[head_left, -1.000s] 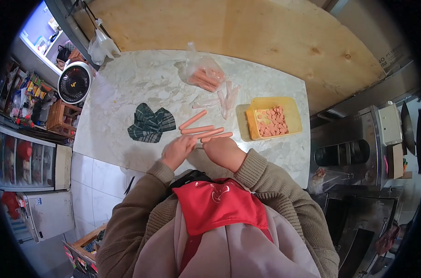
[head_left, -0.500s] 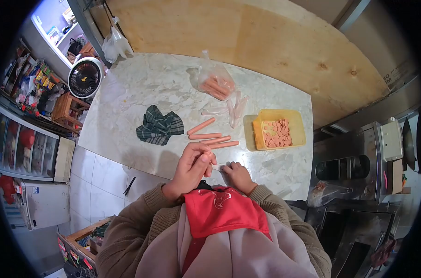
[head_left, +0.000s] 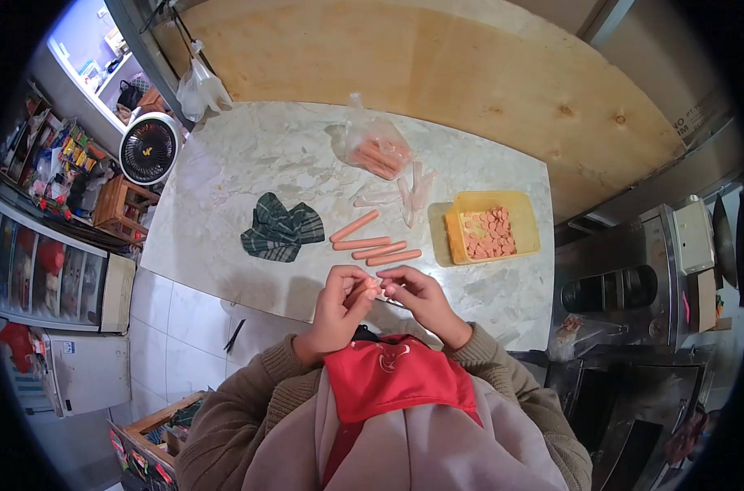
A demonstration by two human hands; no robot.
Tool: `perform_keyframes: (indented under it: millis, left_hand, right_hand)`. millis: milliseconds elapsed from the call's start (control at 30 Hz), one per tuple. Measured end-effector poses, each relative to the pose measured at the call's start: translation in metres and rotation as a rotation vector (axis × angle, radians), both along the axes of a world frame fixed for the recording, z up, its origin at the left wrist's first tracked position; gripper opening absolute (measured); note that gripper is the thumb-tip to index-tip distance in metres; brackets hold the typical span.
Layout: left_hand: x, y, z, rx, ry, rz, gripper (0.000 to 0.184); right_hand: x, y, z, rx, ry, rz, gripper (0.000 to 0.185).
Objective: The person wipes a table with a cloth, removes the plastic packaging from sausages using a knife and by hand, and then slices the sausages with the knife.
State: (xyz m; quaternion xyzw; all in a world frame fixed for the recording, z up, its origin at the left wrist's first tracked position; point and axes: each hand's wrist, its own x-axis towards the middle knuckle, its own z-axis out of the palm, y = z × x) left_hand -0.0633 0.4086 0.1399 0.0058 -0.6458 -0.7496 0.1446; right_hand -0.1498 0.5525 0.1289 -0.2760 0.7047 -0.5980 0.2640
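Observation:
My left hand (head_left: 339, 304) is closed round a sausage, of which only the small orange-pink end (head_left: 373, 286) shows between the fingers. At that end the fingertips of my right hand (head_left: 425, 301) are pinched together, almost touching the left fingers. A thin dark-edged strip (head_left: 395, 304) shows below the right fingers, perhaps a knife; I cannot tell if it is held. Just beyond my hands lie several sausages (head_left: 362, 244) on the marble-patterned table (head_left: 216, 176). To the right, a yellow plastic container (head_left: 529, 214) holds many sausage slices (head_left: 494, 233).
A clear bag of sausages (head_left: 378, 155) lies toward the back, with crumpled translucent casings (head_left: 409, 196) in front of it. On the left is a dark checked cloth (head_left: 282, 229). A fan (head_left: 149, 149) stands past the left edge; a wooden panel (head_left: 388, 57) borders the back.
My right hand has come up and left from near the table edge to meet my left hand at the sausage's end. My left hand has lowered slightly. The table things stay put.

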Motion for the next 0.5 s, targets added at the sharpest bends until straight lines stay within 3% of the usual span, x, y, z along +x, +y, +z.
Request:
perform_keyframes:
  millis: [133,267,367,500]
  left_hand:
    - [0.0,-0.001,0.002,-0.024,-0.017,-0.019,0.02]
    - [0.001,-0.006,0.01,-0.264,-0.015,0.023,0.02]
    - [0.005,-0.012,0.022,-0.576,-0.062,0.007,0.02]
    - [0.009,-0.01,0.003,-0.35,0.005,0.004,0.019]
  right_hand:
    - [0.004,-0.004,0.04,-0.062,0.054,0.036,0.015]
    - [0.007,-0.004,0.038,-0.085,0.025,-0.001,0.012]
    - [0.011,-0.008,0.034,-0.133,-0.151,0.006,0.009]
    - [0.018,-0.014,0.031,-0.195,-0.404,-0.007,0.006]
